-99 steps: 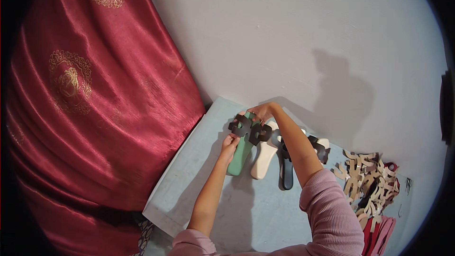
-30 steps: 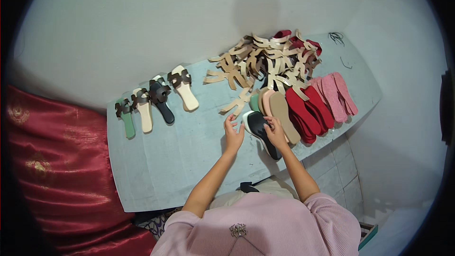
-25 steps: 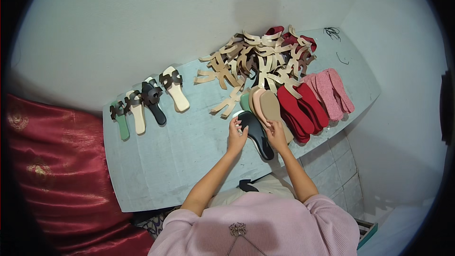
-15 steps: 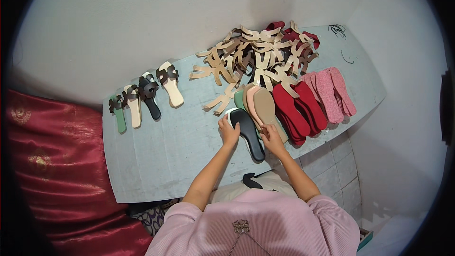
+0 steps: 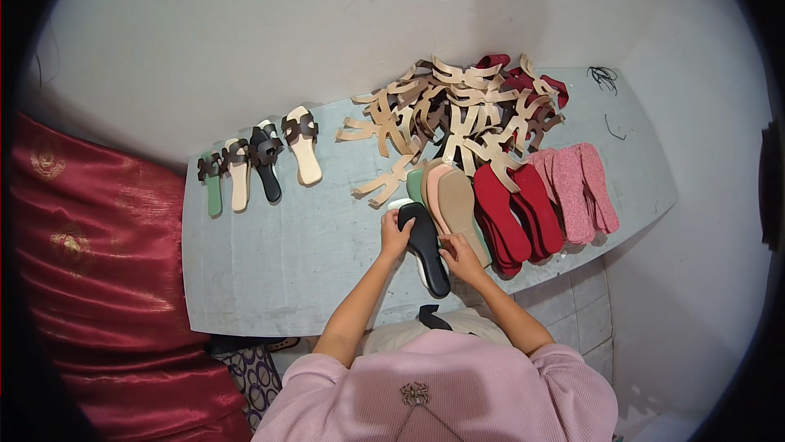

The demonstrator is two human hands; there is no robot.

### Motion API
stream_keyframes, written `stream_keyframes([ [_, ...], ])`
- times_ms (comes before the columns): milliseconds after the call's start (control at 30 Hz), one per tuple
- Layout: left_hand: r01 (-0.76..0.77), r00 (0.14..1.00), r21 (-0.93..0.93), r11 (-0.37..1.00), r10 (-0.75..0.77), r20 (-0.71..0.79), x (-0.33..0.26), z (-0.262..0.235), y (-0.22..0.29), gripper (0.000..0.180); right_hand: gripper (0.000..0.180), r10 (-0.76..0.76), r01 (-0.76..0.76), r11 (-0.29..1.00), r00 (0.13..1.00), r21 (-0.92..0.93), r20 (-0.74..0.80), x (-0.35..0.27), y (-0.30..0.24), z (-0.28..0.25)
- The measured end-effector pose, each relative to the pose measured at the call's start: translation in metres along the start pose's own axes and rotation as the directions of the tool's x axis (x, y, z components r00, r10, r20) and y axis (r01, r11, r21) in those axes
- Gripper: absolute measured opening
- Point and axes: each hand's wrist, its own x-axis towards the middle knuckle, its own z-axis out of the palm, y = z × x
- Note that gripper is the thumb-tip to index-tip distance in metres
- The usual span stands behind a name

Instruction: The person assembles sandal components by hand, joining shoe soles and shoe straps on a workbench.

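A black shoe sole (image 5: 422, 237) with a white sole beneath it lies slanted at the front of the table. My left hand (image 5: 396, 234) is closed around the upper left edge of this pair, thumb on the black top. On the other side, my right hand (image 5: 460, 255) has bent fingers close together between the black sole and the stack of tan soles (image 5: 457, 201). What its fingertips pinch, if anything, is hidden. In that stack, pink and green edges show beside the tan top. Red soles (image 5: 501, 209) stand in rows to the right.
Pink textured soles (image 5: 567, 188) lie farthest right. Behind them is a heap of beige and brown cut straps (image 5: 462, 107). Several slippers with dark straps (image 5: 304, 152) line the left back of the pale table (image 5: 270, 262). Black cords (image 5: 603, 77) lie at the far right corner.
The black and white soles have shifted slightly and turned more upright, my left hand still on them. My right hand has drawn back from the tan stack's side toward the black sole. The view tilted a little.
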Motion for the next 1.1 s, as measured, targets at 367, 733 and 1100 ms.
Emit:
stream_keyframes([
  [367,0.157,0.985,-0.502,0.85,-0.099,0.14,0.017,-0.041,0.09,0.019,0.032,0.243,-0.275,0.86,0.961,0.43,0.129,0.023,-0.025,-0.006],
  [733,0.191,0.982,-0.674,0.713,-0.146,0.123,0.042,-0.036,0.112,0.028,0.032,0.335,-0.332,0.595,0.93,0.732,0.15,0.072,-0.036,-0.013],
  [1100,0.31,0.951,-0.737,0.601,-0.212,0.227,0.04,-0.013,0.098,0.023,0.016,0.244,-0.327,0.874,0.935,0.36,0.256,0.16,0.004,-0.033],
])
